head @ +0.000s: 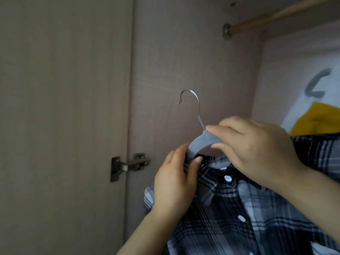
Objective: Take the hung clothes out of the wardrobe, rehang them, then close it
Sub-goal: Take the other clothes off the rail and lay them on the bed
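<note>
I have the right hand (253,150) pinching the hanger (202,142) at its crown, forefinger above and thumb beneath, just below where the wire hook (193,100) rises; that grip keeps the hook upright and free to aim. The left hand (174,181) sits just left of and below the hanger, its thumb and curled fingers (184,153) nipping the collar of the plaid shirt (239,208) against the hanger's left arm; I judge this is to stop the cloth sliding off while the shirt is carried.

The hanger is a broad, curved, grey-blue piece with a matt, perhaps flocked, face; its hook is thin bright metal, open to the left. The shirt hangs directly beneath it, soft woven cotton by the look, navy and white check, with white round buttons (228,178) down the front.

The rail (276,15), a pale wood-toned rod in a metal socket, runs well above and to the right of the hanger, so the hook is not on it yet. A white and yellow garment (316,107) hangs to the right of the hanger; a steel hinge (128,165) is to its lower left, on the open door (64,107).
</note>
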